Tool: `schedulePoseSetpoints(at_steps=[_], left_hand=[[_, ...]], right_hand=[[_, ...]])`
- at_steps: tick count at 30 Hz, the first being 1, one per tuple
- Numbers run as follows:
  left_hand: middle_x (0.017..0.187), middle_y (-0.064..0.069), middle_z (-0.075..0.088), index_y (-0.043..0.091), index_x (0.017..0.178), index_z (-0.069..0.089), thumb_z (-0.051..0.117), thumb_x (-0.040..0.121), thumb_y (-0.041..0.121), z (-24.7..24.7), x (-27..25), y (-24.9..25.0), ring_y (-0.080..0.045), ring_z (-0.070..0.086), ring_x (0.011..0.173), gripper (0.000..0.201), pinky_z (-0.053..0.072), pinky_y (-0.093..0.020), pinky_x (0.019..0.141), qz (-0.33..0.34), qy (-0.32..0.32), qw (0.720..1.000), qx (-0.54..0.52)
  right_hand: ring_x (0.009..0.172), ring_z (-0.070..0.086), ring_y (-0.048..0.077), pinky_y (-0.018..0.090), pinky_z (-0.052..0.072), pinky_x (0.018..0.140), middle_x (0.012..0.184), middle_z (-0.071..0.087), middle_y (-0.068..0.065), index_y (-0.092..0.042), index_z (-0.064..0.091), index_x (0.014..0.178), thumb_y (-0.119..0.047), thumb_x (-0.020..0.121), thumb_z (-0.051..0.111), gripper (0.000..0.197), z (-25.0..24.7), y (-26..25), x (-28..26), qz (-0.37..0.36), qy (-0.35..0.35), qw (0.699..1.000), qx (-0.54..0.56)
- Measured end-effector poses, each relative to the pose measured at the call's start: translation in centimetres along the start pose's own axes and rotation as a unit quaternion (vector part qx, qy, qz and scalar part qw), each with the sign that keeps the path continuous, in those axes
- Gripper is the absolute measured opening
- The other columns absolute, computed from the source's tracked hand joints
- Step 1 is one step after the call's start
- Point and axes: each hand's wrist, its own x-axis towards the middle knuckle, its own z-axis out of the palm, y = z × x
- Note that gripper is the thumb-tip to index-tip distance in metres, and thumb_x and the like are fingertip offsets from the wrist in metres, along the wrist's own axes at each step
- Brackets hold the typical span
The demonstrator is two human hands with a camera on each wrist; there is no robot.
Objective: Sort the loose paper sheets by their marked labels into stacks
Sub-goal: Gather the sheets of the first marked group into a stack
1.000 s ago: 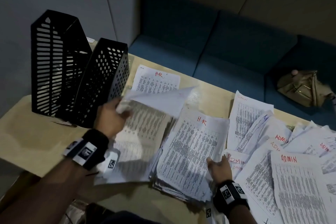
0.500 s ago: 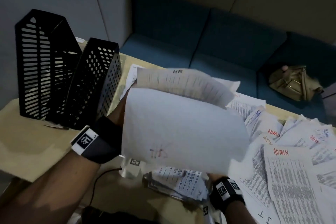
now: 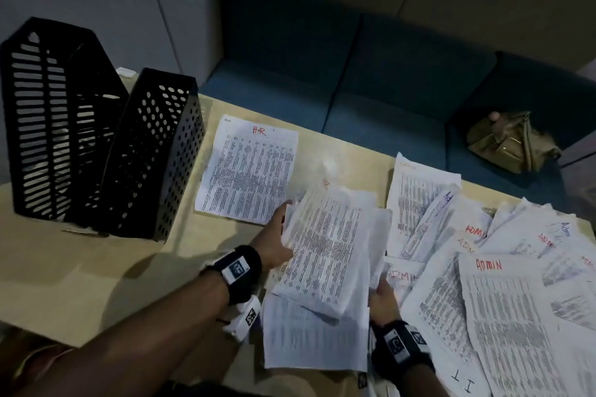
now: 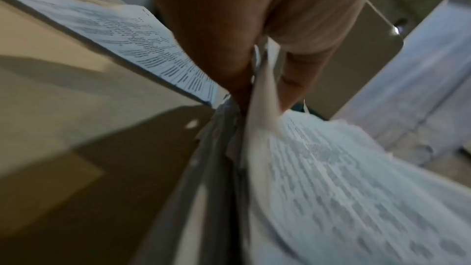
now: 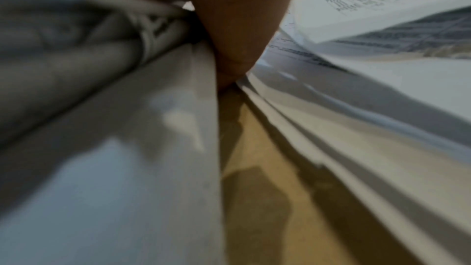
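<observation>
writing: "HR" in red on the single sheet (image 3: 246,167) lying flat near the perforated file holder; "ADMIN" in red on several sheets of the right-hand spread (image 3: 503,293); "Adm" in blue on two others; "IT" at the bottom edge (image 3: 461,384), upside down
held stack: bundle of printed sheets (image 3: 325,251) in table centre, between the HR sheet and the ADMIN spread, over a flat sheet (image 3: 309,338); its label is too blurred to read
left hand (image 3: 274,242): pinches the bundle's left edge, thumb on top, fingers under (left wrist view)
right hand (image 3: 385,301): at the bundle's lower right corner; finger state cannot be told
containers: slotted black file holder (image 3: 54,113) and perforated black file holder (image 3: 151,155), touching, upright; contents unclear
table (image 3: 80,277): light wood
sofa (image 3: 371,80): blue, with an olive bag (image 3: 511,142) on the seat
</observation>
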Motion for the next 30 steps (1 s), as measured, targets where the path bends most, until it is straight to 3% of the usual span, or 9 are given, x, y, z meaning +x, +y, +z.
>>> schedulePoseSetpoints(at_steps=[3, 7, 9, 12, 16, 20, 23, 25, 30], left_hand=[[0.139, -0.001, 0.047, 0.025, 0.146, 0.027, 0.066, 0.085, 0.008, 0.4, 0.5, -1.7, -0.021, 0.052, 0.122, 0.074, 0.042, -0.03, 0.102, 0.008, 0.095, 0.995, 0.029], [0.12, -0.001, 0.06, 0.015, 0.137, 0.047, 0.062, 0.088, 0.001, 0.6, 0.5, -2.5, -0.016, 0.057, 0.11, 0.053, 0.043, -0.022, 0.089, -0.03, 0.137, 0.99, 0.003], [0.123, -0.002, 0.059, 0.022, 0.141, 0.043, 0.062, 0.084, -0.007, 0.3, 0.4, -2.8, -0.017, 0.057, 0.113, 0.067, 0.047, -0.021, 0.085, -0.05, 0.09, 0.995, 0.017], [0.12, -0.001, 0.057, 0.03, 0.145, 0.034, 0.06, 0.08, -0.011, -0.4, 0.2, -3.3, -0.02, 0.057, 0.112, 0.081, 0.051, -0.023, 0.079, -0.051, 0.036, 0.997, 0.047], [0.107, -0.001, 0.067, 0.017, 0.123, 0.057, 0.06, 0.091, 0.02, -1.3, 0.3, -2.7, -0.02, 0.063, 0.097, 0.032, 0.053, -0.033, 0.085, -0.045, 0.066, 0.996, 0.05], [0.091, -0.009, 0.073, 0.01, 0.1, 0.072, 0.063, 0.091, 0.026, -1.8, 1.1, -2.7, -0.023, 0.067, 0.08, 0.02, 0.049, -0.026, 0.069, -0.026, 0.112, 0.991, 0.065], [0.071, -0.002, 0.069, 0.014, 0.087, 0.074, 0.07, 0.086, 0.025, -2.1, 1.4, -2.8, -0.015, 0.061, 0.063, 0.012, 0.043, -0.02, 0.058, -0.046, 0.132, 0.99, 0.028], [0.062, -0.006, 0.064, 0.011, 0.07, 0.068, 0.064, 0.09, 0.034, -2.6, 1.9, -2.9, -0.021, 0.059, 0.06, 0.031, 0.041, -0.024, 0.061, -0.057, 0.157, 0.986, -0.004], [0.08, -0.015, 0.069, 0.017, 0.079, 0.069, 0.056, 0.093, 0.04, -3.0, 3.0, -2.9, -0.025, 0.062, 0.078, 0.03, 0.044, -0.03, 0.074, -0.068, 0.173, 0.981, -0.062]], right_hand=[[0.074, 0.057, 0.02, 0.035, 0.046, 0.074, 0.083, 0.066, -0.005, -0.029, 0.068, 0.08, -0.041, 0.082, 0.052, 0.02, 0.4, -2.0, -1.7, 0.02, 0.026, 0.997, 0.07], [0.133, 0.039, 0.013, 0.038, 0.026, 0.114, 0.142, 0.043, -0.011, -0.021, 0.047, 0.138, -0.081, 0.075, 0.042, 0.087, 0.8, -2.1, -1.2, 0.004, 0.021, 0.997, 0.076], [0.142, 0.026, 0.017, 0.039, 0.016, 0.119, 0.148, 0.034, -0.007, -0.018, 0.041, 0.143, -0.066, 0.088, 0.042, 0.073, 1.1, -1.9, -0.9, -0.016, 0.032, 0.998, 0.041], [0.132, 0.042, 0.021, 0.035, 0.029, 0.11, 0.136, 0.049, -0.004, -0.013, 0.046, 0.139, -0.044, 0.093, 0.051, 0.055, 0.9, -1.5, -0.8, 0.03, 0.044, 0.997, 0.061], [0.105, 0.061, 0.021, 0.037, 0.046, 0.093, 0.115, 0.066, 0.002, -0.015, 0.059, 0.117, -0.039, 0.094, 0.052, 0.034, 0.3, -2.3, -0.3, 0.042, 0.039, 0.987, 0.15], [0.11, 0.06, 0.027, 0.039, 0.047, 0.092, 0.117, 0.065, 0.005, -0.015, 0.052, 0.127, -0.037, 0.088, 0.063, 0.046, 0.8, -3.5, 0.6, -0.036, 0.062, 0.997, -0.013], [0.123, 0.051, 0.031, 0.048, 0.041, 0.103, 0.138, 0.05, 0.01, -0.021, 0.025, 0.144, -0.024, 0.087, 0.066, 0.07, 1.4, -3.4, 0.5, -0.002, 0.044, 0.997, -0.06], [0.125, 0.048, 0.032, 0.045, 0.04, 0.104, 0.139, 0.046, 0.015, -0.019, 0.02, 0.145, -0.014, 0.088, 0.064, 0.072, 1.2, -3.2, 0.6, 0.002, 0.017, 0.994, -0.106], [0.1, 0.056, 0.018, 0.024, 0.047, 0.083, 0.118, 0.058, 0.002, -0.015, 0.033, 0.135, 0.004, 0.086, 0.057, 0.058, 0.2, -3.4, 0.0, -0.032, -0.09, 0.979, -0.18]])
